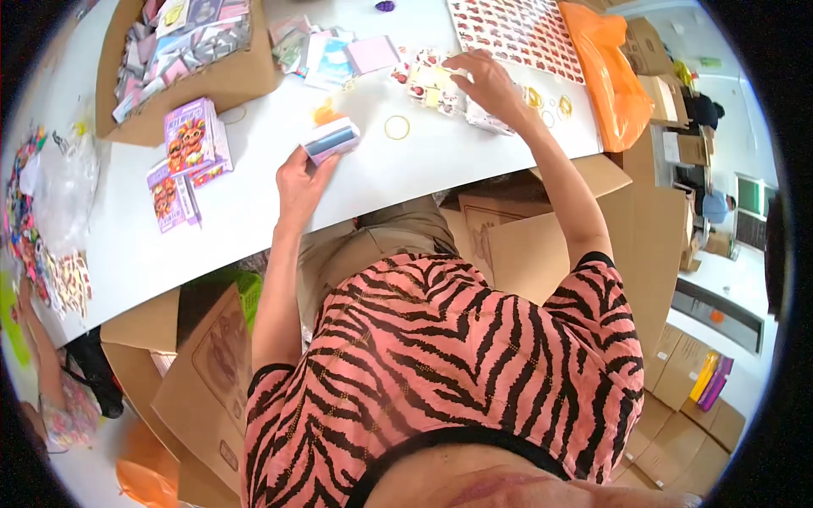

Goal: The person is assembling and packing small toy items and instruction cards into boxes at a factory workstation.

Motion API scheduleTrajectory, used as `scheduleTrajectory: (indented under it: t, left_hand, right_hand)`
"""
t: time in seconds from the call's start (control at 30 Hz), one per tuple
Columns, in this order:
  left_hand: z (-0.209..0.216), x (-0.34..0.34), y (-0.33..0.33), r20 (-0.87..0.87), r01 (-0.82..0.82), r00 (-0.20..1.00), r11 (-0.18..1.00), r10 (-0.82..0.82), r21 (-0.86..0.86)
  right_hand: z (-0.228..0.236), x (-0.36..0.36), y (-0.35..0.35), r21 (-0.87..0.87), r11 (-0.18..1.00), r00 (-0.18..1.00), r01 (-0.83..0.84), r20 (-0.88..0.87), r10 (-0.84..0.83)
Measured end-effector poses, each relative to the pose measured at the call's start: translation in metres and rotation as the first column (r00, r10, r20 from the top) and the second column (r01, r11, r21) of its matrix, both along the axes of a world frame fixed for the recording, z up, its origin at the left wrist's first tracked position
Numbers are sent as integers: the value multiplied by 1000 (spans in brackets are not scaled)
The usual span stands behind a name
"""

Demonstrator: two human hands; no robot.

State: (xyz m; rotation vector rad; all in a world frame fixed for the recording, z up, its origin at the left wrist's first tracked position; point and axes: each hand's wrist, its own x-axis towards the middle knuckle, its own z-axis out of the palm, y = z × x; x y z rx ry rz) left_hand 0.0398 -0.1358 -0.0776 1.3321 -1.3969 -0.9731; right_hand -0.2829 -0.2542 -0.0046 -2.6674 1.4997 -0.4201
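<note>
In my left hand (pixel 301 190) is a small open box (pixel 331 141), tilted up at the table's near edge. Its thumb and fingers grip the sides, and a dark bluish inside shows at the box's end. Farther right, my right hand (pixel 489 83) hovers over a spread of small printed stickers (pixel 432 85) on pale yellow backing. The fingers of that hand are bent and apart, with nothing visible between them. Beside its wrist lies a stack of small white pieces (pixel 489 117). A piece of orange material (pixel 327 113) sits just behind the box.
Purple printed boxes (pixel 190 140) are piled at left before a carton (pixel 190 97) full of small packets. Rubber bands (pixel 396 128), flat packets (pixel 370 54), a sticker sheet (pixel 517 38) and an orange bag (pixel 605 76) lie on the white table (pixel 254 203). Another person's arm (pixel 47 347) reaches in at far left.
</note>
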Motion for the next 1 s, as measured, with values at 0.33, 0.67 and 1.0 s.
scheduleTrajectory:
  t: [0.33, 0.67, 1.0]
  left_hand:
    - [-6, 6, -4, 33, 72, 997, 994, -75, 84]
    - [-5, 5, -1, -63, 55, 997, 993, -48, 107]
    - [-5, -8, -3, -91, 65, 994, 996, -59, 65]
  right_hand:
    - [-45, 10, -28, 77, 996, 999, -35, -11, 36]
    - [-27, 14, -25, 194, 980, 989, -45, 144, 17]
    - [28, 39, 5, 445, 893, 708, -66, 651, -273]
